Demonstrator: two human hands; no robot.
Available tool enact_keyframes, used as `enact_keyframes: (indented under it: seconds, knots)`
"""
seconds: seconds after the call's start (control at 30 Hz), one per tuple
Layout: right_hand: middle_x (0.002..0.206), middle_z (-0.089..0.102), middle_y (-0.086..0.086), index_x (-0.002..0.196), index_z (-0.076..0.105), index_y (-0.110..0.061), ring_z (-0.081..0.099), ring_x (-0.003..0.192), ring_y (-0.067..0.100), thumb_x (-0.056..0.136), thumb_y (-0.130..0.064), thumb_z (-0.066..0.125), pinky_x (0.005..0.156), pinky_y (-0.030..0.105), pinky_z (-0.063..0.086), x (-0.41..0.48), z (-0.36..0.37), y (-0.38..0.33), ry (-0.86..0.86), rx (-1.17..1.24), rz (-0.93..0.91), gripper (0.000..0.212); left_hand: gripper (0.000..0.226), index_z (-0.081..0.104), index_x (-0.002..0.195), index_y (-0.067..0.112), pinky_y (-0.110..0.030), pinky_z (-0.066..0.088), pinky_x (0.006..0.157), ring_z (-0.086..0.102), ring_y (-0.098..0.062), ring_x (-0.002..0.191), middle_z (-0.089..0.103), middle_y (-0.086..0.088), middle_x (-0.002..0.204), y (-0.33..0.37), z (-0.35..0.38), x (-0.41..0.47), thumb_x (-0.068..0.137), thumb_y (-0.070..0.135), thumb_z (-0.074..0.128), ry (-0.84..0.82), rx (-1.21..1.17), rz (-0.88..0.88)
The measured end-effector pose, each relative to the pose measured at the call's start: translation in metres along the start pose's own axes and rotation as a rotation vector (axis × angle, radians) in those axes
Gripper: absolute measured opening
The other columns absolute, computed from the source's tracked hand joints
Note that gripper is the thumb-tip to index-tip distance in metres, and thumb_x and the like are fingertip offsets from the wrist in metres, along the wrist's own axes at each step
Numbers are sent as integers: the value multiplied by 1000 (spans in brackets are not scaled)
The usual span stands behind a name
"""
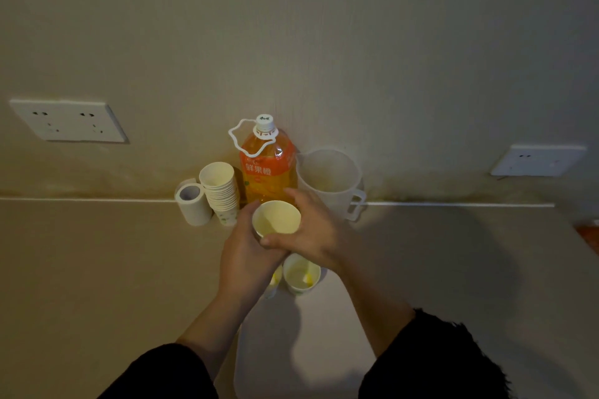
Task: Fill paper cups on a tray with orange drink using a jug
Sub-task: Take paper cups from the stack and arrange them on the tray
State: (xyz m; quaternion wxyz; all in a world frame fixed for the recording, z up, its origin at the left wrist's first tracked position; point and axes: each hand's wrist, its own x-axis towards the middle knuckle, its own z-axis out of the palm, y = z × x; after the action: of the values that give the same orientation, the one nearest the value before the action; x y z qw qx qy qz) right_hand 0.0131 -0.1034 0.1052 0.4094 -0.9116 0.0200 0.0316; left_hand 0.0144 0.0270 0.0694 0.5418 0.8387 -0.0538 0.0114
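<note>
Both hands hold one empty paper cup (276,217) upright above the white tray (291,350). My left hand (246,253) grips it from the left and below, and my right hand (308,233) wraps round its right side. Under the hands an empty paper cup (301,274) stands on the tray's far end, and another cup (274,282) shows partly behind my left wrist. A capped bottle of orange drink (268,168) stands against the wall. The translucent jug (329,181) to its right looks empty.
A stack of paper cups (222,191) and a roll of white tape (193,204) stand left of the bottle. Wall sockets are at the left (68,121) and right (538,160). The beige tabletop (97,269) ends at the far right.
</note>
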Motion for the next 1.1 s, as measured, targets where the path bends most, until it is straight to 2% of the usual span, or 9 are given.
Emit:
enact_keyframes:
  seconds: [0.13,0.23,0.43,0.6,0.73,0.83,0.97,1.03,1.1]
  knots:
    - [141,42,-8,142,32,-31,42,125,9,75,-41,75,90,20,33,-8,2,-2,20,71,16,80,77,45,132,30,-40,51,92,57,-13,110,60,10,122,1,0,-1,65,32,82,-29,12,2]
    - [141,44,-10,143,30,-31,44,125,10,78,-43,71,91,19,33,-11,-1,-1,45,68,37,77,72,44,128,34,-35,50,92,56,-9,110,58,14,123,2,0,-3,66,33,81,-67,20,13]
    - [138,46,-8,142,27,-31,47,123,14,77,-50,69,95,29,40,-12,-4,0,56,-21,77,80,54,46,110,43,-21,46,73,59,-8,94,58,22,100,6,3,-4,69,27,77,-84,89,15]
    - [133,50,-8,139,31,-30,50,119,14,74,-49,73,97,33,45,-13,-5,4,77,17,58,80,56,54,118,30,-19,44,69,57,-10,93,59,15,103,10,1,-3,67,29,78,-120,117,16]
    - [128,53,-7,138,31,-30,51,116,16,72,-47,75,98,41,47,-11,-10,8,77,45,63,82,61,54,120,27,-27,50,76,61,-10,94,64,12,106,11,-1,-1,66,39,78,-180,131,8]
    - [116,55,-6,135,37,-26,55,107,15,73,-42,76,93,37,50,-9,-19,9,183,127,51,75,58,53,113,32,-29,51,76,61,-9,92,65,12,103,7,-1,-1,64,41,82,-198,166,6]
    - [106,59,-7,128,44,-25,60,98,15,66,-52,69,88,38,51,-13,-37,17,502,279,28,72,55,47,104,37,-36,51,78,60,-14,94,61,11,101,4,-1,0,64,38,84,-131,168,8]
    - [111,60,-6,130,42,-25,60,99,15,68,-55,66,86,33,50,-18,-46,28,577,233,55,73,56,49,107,32,-40,51,81,60,-17,97,62,7,104,3,0,1,63,38,84,-80,162,15]
    - [115,60,-2,131,40,-24,59,100,17,70,-56,66,84,32,48,-22,-51,44,561,115,128,73,62,52,114,25,-36,50,80,59,-17,98,61,6,107,1,3,1,63,35,84,-38,148,30]
